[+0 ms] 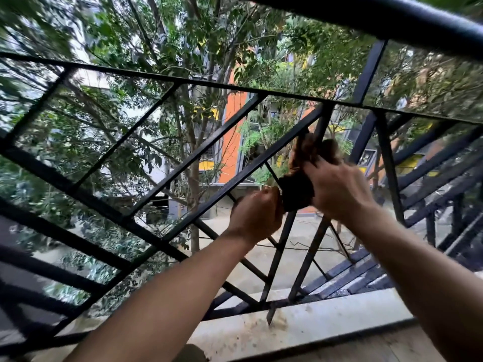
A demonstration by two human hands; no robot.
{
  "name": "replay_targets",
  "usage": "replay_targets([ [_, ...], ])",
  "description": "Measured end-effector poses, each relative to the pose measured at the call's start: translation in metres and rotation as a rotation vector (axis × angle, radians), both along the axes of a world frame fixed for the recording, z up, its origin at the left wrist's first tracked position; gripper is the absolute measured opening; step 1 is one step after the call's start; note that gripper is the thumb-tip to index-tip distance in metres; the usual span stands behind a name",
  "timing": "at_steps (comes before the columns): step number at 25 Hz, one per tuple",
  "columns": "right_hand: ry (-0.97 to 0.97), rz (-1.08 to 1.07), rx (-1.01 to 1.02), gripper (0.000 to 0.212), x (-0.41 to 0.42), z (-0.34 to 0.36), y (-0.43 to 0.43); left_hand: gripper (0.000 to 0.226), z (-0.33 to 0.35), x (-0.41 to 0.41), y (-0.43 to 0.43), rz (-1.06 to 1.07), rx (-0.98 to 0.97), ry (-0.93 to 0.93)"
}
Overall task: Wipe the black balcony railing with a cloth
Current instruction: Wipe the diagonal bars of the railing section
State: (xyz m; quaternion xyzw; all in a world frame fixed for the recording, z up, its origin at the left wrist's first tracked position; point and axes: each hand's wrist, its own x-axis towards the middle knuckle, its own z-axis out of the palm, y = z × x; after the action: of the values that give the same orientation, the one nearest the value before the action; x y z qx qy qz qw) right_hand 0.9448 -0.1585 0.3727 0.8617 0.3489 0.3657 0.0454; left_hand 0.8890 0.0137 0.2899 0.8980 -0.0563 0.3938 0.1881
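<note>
Found the cloth (pixel 298 189) wound onto the black railing (pixel 392 19), at a crossing of slanted bars right of centre, well below the thick top rail. Gripped its dark lower bunch with the left hand (pixel 257 214), fingers clenched tight round it. Grasped its brown upper part with the right hand (pixel 339 190), fingers curled over the fabric, close against a steep bar. Set the two hands just apart, one low and one high, most likely to pull the cloth taut across the metal and drag it along, reaching several faces of a narrow bar at once. Chose two hands over one, probably for firmer pressure at an awkward joint. Could not tell, through motion blur, the exact wrap of the cloth round the bar. Could not judge progress either: no plain difference between wiped and unwiped bars. Noted grit on the pale ledge (pixel 326 320) beneath, and trees (pixel 156 35) and an orange building (pixel 232 142) beyond.
</note>
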Motion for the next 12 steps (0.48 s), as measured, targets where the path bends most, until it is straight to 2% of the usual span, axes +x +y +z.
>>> replay_targets([
  [2,0.154,0.005,0.163,0.054,-0.010,-0.025,0.015,0.030,-0.027,-0.007,-0.004,-0.091,0.000,-0.018],
  [4,0.328,-0.023,0.297,0.053,-0.021,-0.060,0.038,0.031,-0.060,-0.025,-0.007,-0.136,0.013,0.050],
  [6,0.395,-0.057,0.437,0.051,-0.027,-0.083,0.044,0.021,-0.093,-0.038,-0.002,-0.096,0.130,0.152],
  [8,0.410,-0.014,0.501,0.060,-0.034,-0.113,0.035,0.016,-0.112,-0.041,0.009,0.007,0.297,0.262],
  [10,0.481,0.048,0.307,0.068,-0.043,-0.159,0.026,0.021,-0.113,-0.039,0.017,0.162,0.481,0.368],
  [12,0.446,0.008,0.092,0.067,-0.040,-0.191,0.024,0.030,-0.117,-0.037,0.017,0.205,0.644,0.470],
])
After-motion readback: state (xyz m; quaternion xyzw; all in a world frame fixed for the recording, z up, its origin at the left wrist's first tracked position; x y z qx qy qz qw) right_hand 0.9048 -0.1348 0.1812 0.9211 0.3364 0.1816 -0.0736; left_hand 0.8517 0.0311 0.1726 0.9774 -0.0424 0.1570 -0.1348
